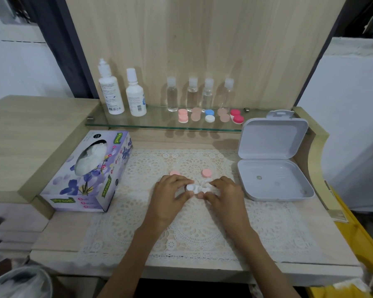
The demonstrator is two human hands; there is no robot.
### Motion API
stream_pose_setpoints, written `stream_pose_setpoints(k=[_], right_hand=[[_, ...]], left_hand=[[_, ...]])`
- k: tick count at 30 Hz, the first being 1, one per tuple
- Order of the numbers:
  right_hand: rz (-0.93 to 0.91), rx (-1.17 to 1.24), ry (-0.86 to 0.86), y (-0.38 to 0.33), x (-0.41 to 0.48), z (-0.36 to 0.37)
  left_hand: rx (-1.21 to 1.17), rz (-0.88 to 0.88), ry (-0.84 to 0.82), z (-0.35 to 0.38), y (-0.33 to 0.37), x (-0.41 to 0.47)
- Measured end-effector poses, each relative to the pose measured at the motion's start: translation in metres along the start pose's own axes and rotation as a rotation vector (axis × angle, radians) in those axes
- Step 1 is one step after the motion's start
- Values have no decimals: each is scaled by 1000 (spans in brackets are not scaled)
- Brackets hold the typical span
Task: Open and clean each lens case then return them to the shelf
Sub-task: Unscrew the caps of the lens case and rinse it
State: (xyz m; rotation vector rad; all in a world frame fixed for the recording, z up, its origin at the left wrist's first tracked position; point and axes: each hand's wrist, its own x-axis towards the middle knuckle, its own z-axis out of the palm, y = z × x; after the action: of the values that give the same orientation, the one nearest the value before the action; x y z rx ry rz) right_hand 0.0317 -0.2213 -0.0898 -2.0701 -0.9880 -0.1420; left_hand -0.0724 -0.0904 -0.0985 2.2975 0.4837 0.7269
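Both hands meet over the middle of the lace mat (194, 233) that covers the bench (58, 233). The left hand (170, 191) has its fingers curled around a white lens case (191, 187) and pinches it at one end, holding it with its cups open. The right hand (223, 190) pinches a crumpled tissue (204, 184) and presses it against the other end of the case. A pink cap (174, 173) lies on the mat just beyond the left hand, and a second pink cap (206, 173) lies just beyond the right hand. On the glass shelf (155, 123) at the back, five closed cases sit in a row: a pink lens case (183, 116), a tan lens case (196, 114), a blue and white lens case (209, 115), a second tan lens case (223, 115) and a red lens case (236, 116). Behind them stand four small clear bottles (172, 94), with two taller white bottles (111, 91) further left. A tissue box (88, 171) sits on the bench to the left of the hands. An open grey box (274, 164) sits to the right, with its lid tipped back.
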Motion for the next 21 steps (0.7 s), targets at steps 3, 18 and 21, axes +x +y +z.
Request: stream_pose_setpoints(k=[3,18,21], right_hand=[[9,8,8,1,0,-1],[138,301,112,-6,-5,-13],[141,390,104,-10,-5,-16]], left_hand=[[2,-2,-3,-1,1,0],[-25,-22,16,-3,5,0],[-25,-17,19,-3,5,-1]])
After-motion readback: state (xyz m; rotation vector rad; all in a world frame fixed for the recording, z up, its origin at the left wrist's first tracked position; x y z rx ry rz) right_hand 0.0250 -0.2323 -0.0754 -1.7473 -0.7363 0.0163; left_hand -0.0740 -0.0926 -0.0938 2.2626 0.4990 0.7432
